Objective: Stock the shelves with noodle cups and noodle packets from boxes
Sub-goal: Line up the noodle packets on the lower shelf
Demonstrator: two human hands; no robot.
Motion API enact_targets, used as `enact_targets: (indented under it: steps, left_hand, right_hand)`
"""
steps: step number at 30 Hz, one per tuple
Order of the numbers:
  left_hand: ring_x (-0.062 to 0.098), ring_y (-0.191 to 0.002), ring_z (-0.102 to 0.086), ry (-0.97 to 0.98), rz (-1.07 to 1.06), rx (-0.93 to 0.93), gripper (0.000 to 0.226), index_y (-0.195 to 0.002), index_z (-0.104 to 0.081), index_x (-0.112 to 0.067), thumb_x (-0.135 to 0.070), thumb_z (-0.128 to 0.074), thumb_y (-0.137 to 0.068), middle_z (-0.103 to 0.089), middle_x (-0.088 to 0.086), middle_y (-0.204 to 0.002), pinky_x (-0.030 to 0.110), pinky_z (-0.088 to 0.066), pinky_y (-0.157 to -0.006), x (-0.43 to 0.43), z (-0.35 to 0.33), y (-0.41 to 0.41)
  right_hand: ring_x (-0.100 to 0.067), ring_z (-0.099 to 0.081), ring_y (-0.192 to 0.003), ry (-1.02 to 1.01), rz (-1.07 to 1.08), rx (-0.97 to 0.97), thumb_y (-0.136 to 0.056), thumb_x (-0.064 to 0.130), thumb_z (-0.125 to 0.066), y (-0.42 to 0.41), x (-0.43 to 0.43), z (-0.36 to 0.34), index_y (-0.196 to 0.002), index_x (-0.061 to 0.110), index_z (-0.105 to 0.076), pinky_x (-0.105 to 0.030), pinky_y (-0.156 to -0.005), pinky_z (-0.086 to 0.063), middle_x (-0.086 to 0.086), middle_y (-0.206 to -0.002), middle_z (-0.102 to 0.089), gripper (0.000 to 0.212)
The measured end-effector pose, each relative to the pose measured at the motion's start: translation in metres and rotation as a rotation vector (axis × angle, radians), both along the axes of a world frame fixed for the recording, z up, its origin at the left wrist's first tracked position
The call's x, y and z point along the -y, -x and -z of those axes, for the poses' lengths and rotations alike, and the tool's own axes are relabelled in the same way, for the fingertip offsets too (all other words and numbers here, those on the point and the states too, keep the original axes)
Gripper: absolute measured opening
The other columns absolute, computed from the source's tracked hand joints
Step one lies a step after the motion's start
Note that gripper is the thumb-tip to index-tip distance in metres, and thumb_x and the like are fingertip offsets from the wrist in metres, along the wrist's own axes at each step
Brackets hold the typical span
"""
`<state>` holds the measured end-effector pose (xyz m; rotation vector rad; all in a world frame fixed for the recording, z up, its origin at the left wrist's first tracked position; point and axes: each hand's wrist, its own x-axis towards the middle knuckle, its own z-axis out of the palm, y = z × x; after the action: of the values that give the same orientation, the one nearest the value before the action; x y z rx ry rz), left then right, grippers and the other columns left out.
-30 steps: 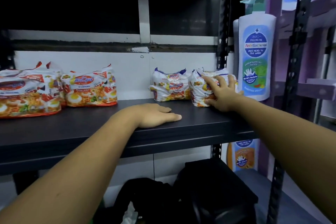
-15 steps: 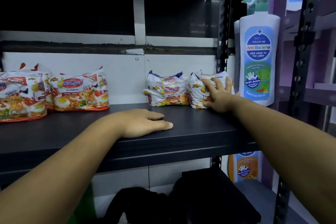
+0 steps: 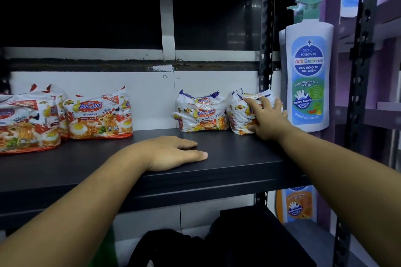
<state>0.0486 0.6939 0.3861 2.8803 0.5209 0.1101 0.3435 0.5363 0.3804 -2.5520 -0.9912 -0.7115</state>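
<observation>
On a black shelf (image 3: 238, 158) stand two white-and-purple noodle packets side by side at the back right. My right hand (image 3: 267, 119) lies on the front of the rightmost packet (image 3: 238, 108), fingers spread over it and thumb low at its base. The other purple-topped packet (image 3: 201, 112) stands just left of it, untouched. My left hand (image 3: 173, 154) rests palm down on the shelf near the front edge and holds nothing. Red-and-white noodle packets (image 3: 99, 115) stand at the back left, with a nearer one (image 3: 26, 123) cut off by the frame's left edge.
A tall white pump bottle (image 3: 308, 76) stands just right of my right hand, beyond the perforated black upright (image 3: 265, 50). Another upright (image 3: 360, 71) runs down the far right. Black bags (image 3: 249, 238) lie below the shelf, with an orange-labelled bottle (image 3: 297, 206) beside them.
My right hand has stayed on the rightmost packet and my left hand has stayed flat on the shelf. Only the view has shifted slightly.
</observation>
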Motion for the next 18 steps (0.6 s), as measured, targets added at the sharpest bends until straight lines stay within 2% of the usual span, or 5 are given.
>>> enact_targets:
  steps: [3, 6, 11, 18]
  left_hand:
    - [0.011, -0.152, -0.029, 0.007, 0.008, 0.005, 0.081, -0.155, -0.038, -0.046, -0.086, -0.042, -0.086, -0.032, -0.017, -0.165, 0.037, -0.021, -0.124, 0.000, 0.001, 0.000]
    - [0.011, -0.151, -0.030, 0.005, 0.005, 0.009, 0.080, -0.155, -0.039, -0.045, -0.085, -0.042, -0.086, -0.033, -0.017, -0.165, 0.036, -0.022, -0.124, 0.000, 0.001, 0.001]
    - [0.012, -0.152, -0.028, -0.005, -0.003, 0.002, 0.080, -0.155, -0.038, -0.046, -0.086, -0.040, -0.086, -0.031, -0.015, -0.165, 0.038, -0.021, -0.124, 0.001, 0.000, 0.001]
    - [0.011, -0.152, -0.029, -0.010, 0.000, 0.004, 0.080, -0.155, -0.038, -0.048, -0.087, -0.040, -0.085, -0.031, -0.017, -0.165, 0.038, -0.022, -0.124, -0.001, 0.001, -0.001]
  right_hand:
    - [-0.048, -0.007, -0.150, -0.009, 0.023, 0.042, -0.093, 0.033, -0.069, 0.004, 0.005, 0.000, -0.155, 0.049, -0.008, -0.071, -0.113, -0.027, -0.004, -0.164, -0.012, 0.087]
    - [-0.048, -0.007, -0.149, -0.026, 0.087, 0.034, -0.094, 0.029, -0.067, 0.005, 0.008, 0.001, -0.155, 0.047, -0.010, -0.069, -0.109, -0.032, -0.005, -0.164, -0.012, 0.085]
    - [-0.044, 0.008, -0.153, -0.047, 0.029, -0.047, -0.097, 0.023, -0.064, -0.004, 0.013, 0.001, -0.156, 0.047, -0.012, -0.073, -0.110, -0.025, 0.000, -0.167, -0.004, 0.083]
    - [-0.044, 0.013, -0.152, -0.041, -0.089, -0.077, -0.095, 0.023, -0.069, -0.021, 0.015, -0.001, -0.154, 0.047, -0.014, -0.075, -0.114, -0.020, 0.002, -0.165, -0.005, 0.084]
